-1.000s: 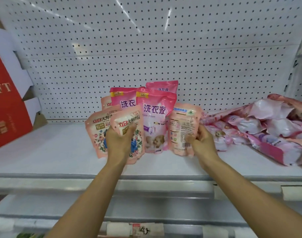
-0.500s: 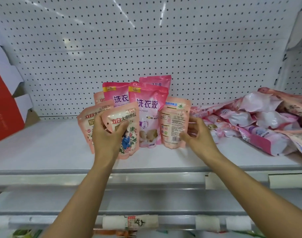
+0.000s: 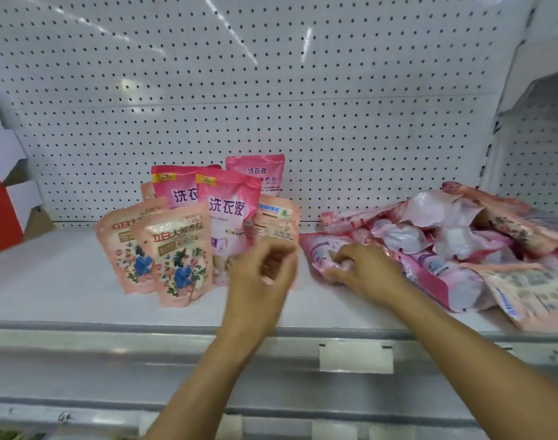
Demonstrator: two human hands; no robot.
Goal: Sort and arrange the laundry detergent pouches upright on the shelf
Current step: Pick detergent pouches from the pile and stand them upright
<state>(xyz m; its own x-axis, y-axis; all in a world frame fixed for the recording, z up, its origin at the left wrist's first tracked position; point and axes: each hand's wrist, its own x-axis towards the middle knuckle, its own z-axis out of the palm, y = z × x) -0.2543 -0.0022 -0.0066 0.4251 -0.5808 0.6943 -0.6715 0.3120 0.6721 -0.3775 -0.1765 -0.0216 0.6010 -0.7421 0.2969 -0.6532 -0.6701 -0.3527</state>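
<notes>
Left hand: my left hand (image 3: 265,265) hovers at frame centre, blurred, fingers loosely curled with nothing in them, just in front of the peach plastic pouch with the green logo (image 3: 276,223).

Right hand: my right hand (image 3: 363,271) sits right of centre on the glossy pink plastic pouch lying flat (image 3: 322,252), fingers bent down onto it; I judge it a starting grip, though the blur leaves that unsure.

Standing group: left of centre, two peach floral plastic pouches (image 3: 179,258) lean in front, two tall pink plastic pouches with purple lettering (image 3: 226,204) stand behind them, and one more pink pouch (image 3: 257,173) rests against the white pegboard back panel (image 3: 271,90).

Unsorted heap: the tumbled pile of pink and white plastic pouches (image 3: 446,242) fills the right of the frame on the white metal shelf (image 3: 49,281).

Risk, knock-over: my left hand is so near the green-logo pouch that a careless swing could tip it into the row.

Risk, slip: glossy film and sloshing liquid could let the flat pouch sag out of a shallow pinch.

Risk, avalanche: dragging it from under the heap may slide neighbours towards the shelf's front edge.

Risk, lean: the floral pouches already tilt; a nudge topples them forward.
</notes>
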